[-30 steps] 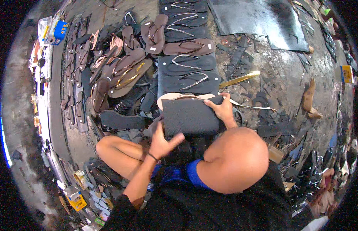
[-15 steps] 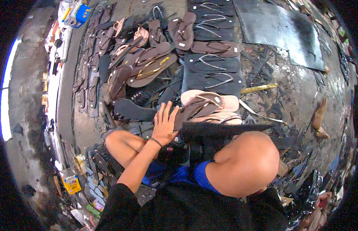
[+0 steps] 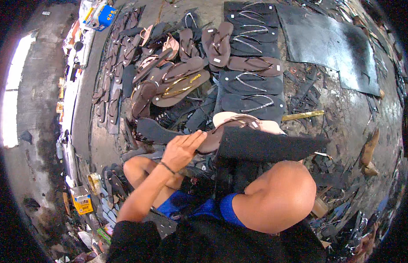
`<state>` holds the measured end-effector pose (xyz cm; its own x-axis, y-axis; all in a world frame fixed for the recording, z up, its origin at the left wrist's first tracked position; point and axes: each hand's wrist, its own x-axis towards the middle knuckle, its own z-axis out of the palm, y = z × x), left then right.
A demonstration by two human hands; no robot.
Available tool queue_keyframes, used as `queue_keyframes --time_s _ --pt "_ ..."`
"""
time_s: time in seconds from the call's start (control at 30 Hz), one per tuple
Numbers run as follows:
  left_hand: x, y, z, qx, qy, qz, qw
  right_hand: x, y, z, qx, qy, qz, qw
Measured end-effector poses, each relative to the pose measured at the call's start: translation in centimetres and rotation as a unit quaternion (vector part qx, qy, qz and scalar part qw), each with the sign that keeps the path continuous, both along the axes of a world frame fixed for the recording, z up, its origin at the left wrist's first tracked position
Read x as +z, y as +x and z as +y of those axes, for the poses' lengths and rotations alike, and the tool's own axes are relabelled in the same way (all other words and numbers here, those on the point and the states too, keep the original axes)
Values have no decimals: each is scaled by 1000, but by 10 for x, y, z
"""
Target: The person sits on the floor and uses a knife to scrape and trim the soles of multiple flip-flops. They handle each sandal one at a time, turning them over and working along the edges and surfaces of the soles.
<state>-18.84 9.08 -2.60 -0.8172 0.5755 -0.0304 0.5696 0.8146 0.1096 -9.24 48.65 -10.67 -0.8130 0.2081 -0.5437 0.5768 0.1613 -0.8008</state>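
Observation:
My left hand (image 3: 181, 150) reaches to the middle with fingers stretched out and close together. Its fingertips touch the near left end of a brown flip-flop (image 3: 210, 143); the thumb is hidden. That flip-flop lies across a pale pink flip-flop (image 3: 270, 126). A black textured slab (image 3: 269, 147) is tilted up in front of them and covers much of both. Behind my raised right knee my right hand is almost wholly hidden. Only a sliver of skin shows by the slab's lower edge, so I cannot see what it holds. A dark sole (image 3: 158, 130) lies beyond my left hand.
Black flip-flops with glittery straps (image 3: 252, 82) lie in a row beyond the slab. Brown flip-flops (image 3: 182, 83) are heaped to their left. A large black sheet (image 3: 326, 39) covers floor at the far right. Scraps and a yellow strip (image 3: 303, 115) lie right of the row.
The black slab has risen and tilted, showing more of its broad face and covering the near pink flip-flop. My left hand's fingers have come together and turned rightward. The view has shifted slightly.

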Motion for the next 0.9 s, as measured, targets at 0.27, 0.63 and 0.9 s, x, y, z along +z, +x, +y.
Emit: queue_keyframes --time_s 0.27,0.63,0.9 --pt "202 -39 -84 365 50 -129 921 4 31 -3 16 -6 -18 1000" --pt "-110 -279 48 300 205 60 930 -7 13 -7 -6 -14 17 1000" --pt "-108 -329 11 356 251 256 863 -29 3 3 -71 -15 18 997"
